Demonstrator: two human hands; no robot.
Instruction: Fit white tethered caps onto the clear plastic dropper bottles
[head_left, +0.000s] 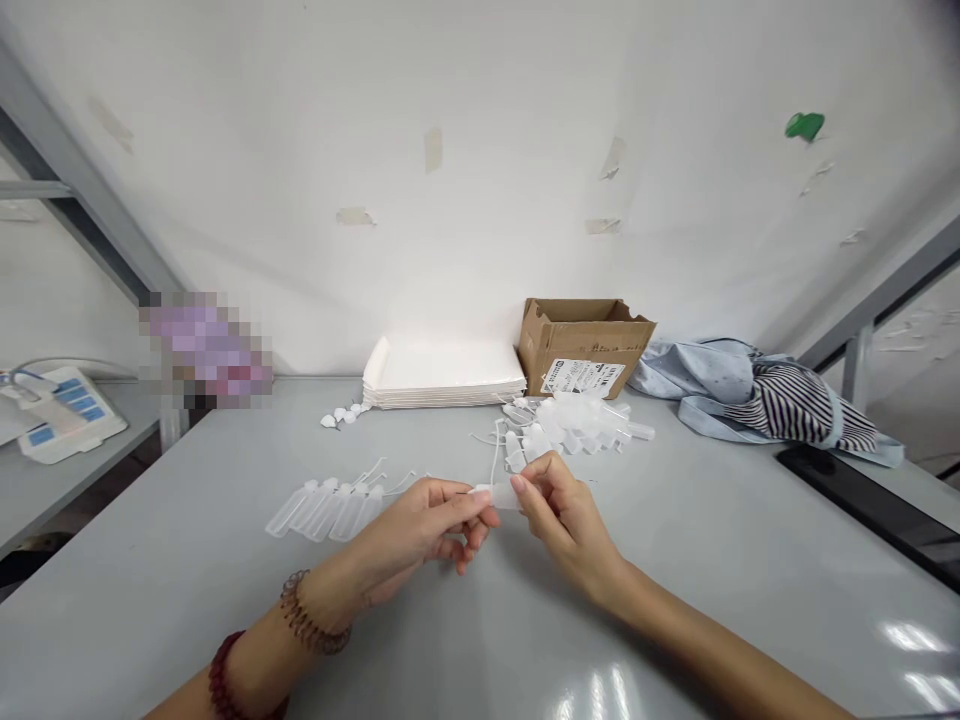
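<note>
Between my hands, above the table's middle, is a small translucent plastic tube [506,496] with a thin white cord [496,455] rising from its left part. My left hand [442,515] pinches the tube's left end between thumb and fingers. Its right end is gripped by the thumb and forefinger of my right hand [566,525]. To the left of my left hand lies a row of several similar tubes [330,510] with white cords. Just beyond my right hand is a loose pile of more translucent tubes [577,420].
Several small white pieces [341,415] lie near a stack of white envelopes [446,375] against the wall. A cardboard box [585,350] stands beside it. Farther right are a light blue cloth bag [697,375], striped fabric [799,405] and a long black object [877,510].
</note>
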